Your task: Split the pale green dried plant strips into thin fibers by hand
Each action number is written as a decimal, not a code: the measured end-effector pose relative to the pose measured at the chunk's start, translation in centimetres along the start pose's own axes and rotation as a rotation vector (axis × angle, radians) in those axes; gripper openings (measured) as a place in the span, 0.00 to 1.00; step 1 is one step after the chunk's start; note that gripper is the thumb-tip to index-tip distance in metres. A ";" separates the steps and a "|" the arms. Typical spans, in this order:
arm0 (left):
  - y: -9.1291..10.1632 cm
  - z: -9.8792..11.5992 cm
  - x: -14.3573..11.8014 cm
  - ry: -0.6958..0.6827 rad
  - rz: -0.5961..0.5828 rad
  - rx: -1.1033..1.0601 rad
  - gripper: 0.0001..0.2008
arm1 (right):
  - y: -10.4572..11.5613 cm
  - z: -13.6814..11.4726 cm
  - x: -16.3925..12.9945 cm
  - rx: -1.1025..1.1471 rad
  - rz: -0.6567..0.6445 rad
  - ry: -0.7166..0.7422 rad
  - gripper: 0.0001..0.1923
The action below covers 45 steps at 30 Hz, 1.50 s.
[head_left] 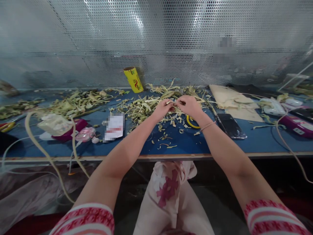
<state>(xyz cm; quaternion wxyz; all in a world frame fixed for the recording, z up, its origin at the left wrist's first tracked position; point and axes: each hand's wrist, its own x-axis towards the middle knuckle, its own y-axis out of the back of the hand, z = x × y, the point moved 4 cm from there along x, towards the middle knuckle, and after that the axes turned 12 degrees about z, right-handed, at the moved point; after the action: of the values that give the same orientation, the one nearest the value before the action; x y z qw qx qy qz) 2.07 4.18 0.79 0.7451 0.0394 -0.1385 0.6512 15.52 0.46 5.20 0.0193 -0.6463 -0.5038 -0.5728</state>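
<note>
In the head view, your 2 hands meet over the blue table, just in front of the pile of pale green husk scraps. Your left hand and your right hand pinch a small pale strip between them, fingertips of both closed on it; the strip is too small to tell more. It sits above the near edge of the scrap pile, at the middle of the table.

Taking the scrap pile as your landmark: behind it, against the perforated metal screen, a yellow roll stands tilted. Just to the right of the pile and under your right wrist lies a yellow ring. Further right lies a dark phone, and beyond it some tan cardboard sheets. Left of the pile lies a white card with red print, blurred. Further left sit a pink round item and a clear plastic bag on something magenta. A second heap of husks spreads left of the main pile, toward the screen. Loose chips lie scattered on the table between the pile and the front edge.

Your right wrist carries a thin bracelet. Both sleeves are striped red and white.
</note>
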 end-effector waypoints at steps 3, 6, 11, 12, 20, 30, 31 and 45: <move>0.1 0.1 0.0 0.012 0.021 -0.006 0.08 | -0.5 0.6 0.0 0.044 0.002 -0.036 0.10; 0.2 0.0 0.2 0.028 0.036 -0.010 0.08 | -0.8 1.2 0.1 0.117 0.025 -0.123 0.10; 0.2 0.0 0.3 0.060 0.053 -0.012 0.07 | -0.8 1.2 0.1 0.294 0.019 -0.244 0.12; 0.2 0.1 0.3 0.068 0.049 -0.017 0.07 | -0.7 1.2 0.1 0.306 0.013 -0.250 0.13; 0.0 0.1 0.2 0.073 0.039 -0.054 0.08 | -0.8 1.0 0.0 0.128 -0.009 -0.145 0.11; 0.5 0.0 0.5 -0.020 0.048 0.068 0.08 | -0.6 0.7 0.1 0.000 -0.036 -0.053 0.09; 0.6 0.1 0.5 -0.037 0.057 0.084 0.08 | -0.6 0.7 0.1 -0.001 -0.036 -0.054 0.10; 0.7 0.9 0.1 -0.149 0.086 0.215 0.15 | -1.2 2.1 0.0 0.181 -0.050 -0.296 0.09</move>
<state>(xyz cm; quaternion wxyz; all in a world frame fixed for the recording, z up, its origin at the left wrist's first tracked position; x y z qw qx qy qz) 1.28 4.20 1.61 0.6956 0.1613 -0.1243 0.6889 16.20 2.33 3.86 -0.0112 -0.7066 -0.5665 -0.4239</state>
